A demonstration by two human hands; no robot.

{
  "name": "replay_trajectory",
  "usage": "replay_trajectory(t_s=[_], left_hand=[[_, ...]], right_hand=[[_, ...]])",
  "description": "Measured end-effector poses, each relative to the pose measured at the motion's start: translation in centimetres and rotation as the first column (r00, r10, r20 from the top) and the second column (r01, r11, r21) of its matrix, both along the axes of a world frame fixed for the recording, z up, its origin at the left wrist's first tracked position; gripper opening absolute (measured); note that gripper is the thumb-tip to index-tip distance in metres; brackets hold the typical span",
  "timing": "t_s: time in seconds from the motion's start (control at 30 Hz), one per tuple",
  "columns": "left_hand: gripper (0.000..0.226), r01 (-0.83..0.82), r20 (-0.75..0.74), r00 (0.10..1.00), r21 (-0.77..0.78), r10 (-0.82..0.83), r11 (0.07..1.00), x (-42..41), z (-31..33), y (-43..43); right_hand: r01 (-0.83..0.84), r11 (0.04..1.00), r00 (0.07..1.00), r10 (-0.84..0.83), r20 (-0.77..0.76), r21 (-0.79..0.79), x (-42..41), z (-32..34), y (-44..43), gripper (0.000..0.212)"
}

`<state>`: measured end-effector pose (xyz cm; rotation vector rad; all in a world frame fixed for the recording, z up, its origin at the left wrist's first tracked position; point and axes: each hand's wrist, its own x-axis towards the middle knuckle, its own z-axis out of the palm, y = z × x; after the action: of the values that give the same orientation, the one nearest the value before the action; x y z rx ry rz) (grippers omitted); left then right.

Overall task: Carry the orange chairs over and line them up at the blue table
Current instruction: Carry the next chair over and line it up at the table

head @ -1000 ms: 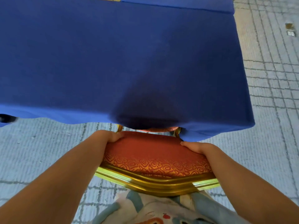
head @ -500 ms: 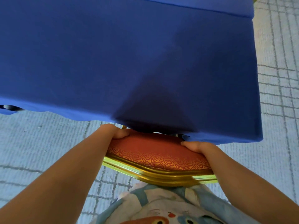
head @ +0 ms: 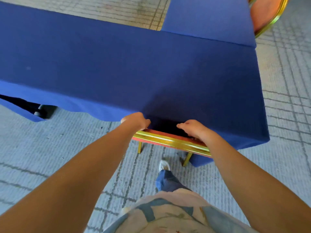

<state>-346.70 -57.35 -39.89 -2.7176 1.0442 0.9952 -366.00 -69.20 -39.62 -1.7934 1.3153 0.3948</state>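
An orange chair (head: 170,141) with a gold frame stands pushed under the blue table (head: 127,64); only the top rail of its back and two gold legs show below the cloth's hem. My left hand (head: 135,121) grips the left end of the chair's back, fingers curled over the rail. My right hand (head: 195,129) grips the right end, its fingers curled over the top. The seat is hidden under the blue cloth.
A second blue table (head: 210,19) joins at the far right, with another orange chair (head: 267,14) beside it. A dark table foot with castors (head: 42,110) shows under the cloth at left. Grey patterned carpet (head: 50,148) surrounds everything. My foot (head: 164,165) stands behind the chair.
The chair has slid forward under the table, so its red seat cushion no longer shows. My arms have stretched out and the view has pulled back and up.
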Motion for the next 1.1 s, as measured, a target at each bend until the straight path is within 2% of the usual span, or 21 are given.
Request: replay_trajectory(t_s=[0.13,0.3,0.5,0.63,0.7,0.73,0.87,0.97,1.03,1.1], left_hand=[[0.022,-0.077,-0.022,0.997,-0.235,0.074,0.969,-1.2,3.6,2.7],[0.019,-0.211,-0.043,0.975,-0.481,0.218,0.851,-1.9,7.7,8.3],[0.017,-0.367,-0.075,0.910,-0.601,0.407,0.710,0.9,12.1,17.9],[0.018,-0.410,-0.070,0.858,-0.691,0.509,0.596,4.0,14.4,26.0],[0.017,-0.439,-0.079,0.826,-0.712,0.559,0.549,5.4,15.4,29.3],[0.017,-0.463,-0.085,0.797,-0.722,0.598,0.515,6.3,16.2,31.6],[0.020,-0.513,-0.135,0.712,-0.770,0.689,0.379,9.1,18.7,38.2],[0.021,-0.515,-0.113,0.656,-0.790,0.747,0.333,10.6,20.3,41.4],[0.010,-0.513,-0.110,0.598,-0.813,0.794,0.275,12.5,21.4,43.9],[0.010,-0.506,-0.108,0.529,-0.836,0.842,0.210,14.8,22.4,46.2]], right_hand=[[-0.008,1.000,0.985,0.010,0.171,-0.010,1.2,3.9,3.3,0.056],[-0.061,0.993,0.933,0.094,0.347,-0.105,3.6,9.1,8.4,0.057],[-0.182,0.974,0.878,0.222,0.425,-0.134,8.2,13.0,15.8,0.052],[-0.293,0.934,0.807,0.355,0.471,-0.203,12.5,15.3,21.4,0.024],[-0.341,0.908,0.775,0.419,0.474,-0.245,14.3,16.7,23.9,0.020],[-0.378,0.886,0.739,0.464,0.489,-0.269,15.6,17.4,25.7,0.022],[-0.478,0.818,0.644,0.575,0.506,-0.321,20.3,20.2,30.3,0.051],[-0.537,0.770,0.578,0.634,0.514,-0.346,23.8,21.5,32.5,0.053],[-0.580,0.726,0.519,0.680,0.518,-0.370,26.9,22.5,34.4,0.053],[-0.619,0.678,0.459,0.721,0.519,-0.395,30.3,23.4,36.0,0.054]])
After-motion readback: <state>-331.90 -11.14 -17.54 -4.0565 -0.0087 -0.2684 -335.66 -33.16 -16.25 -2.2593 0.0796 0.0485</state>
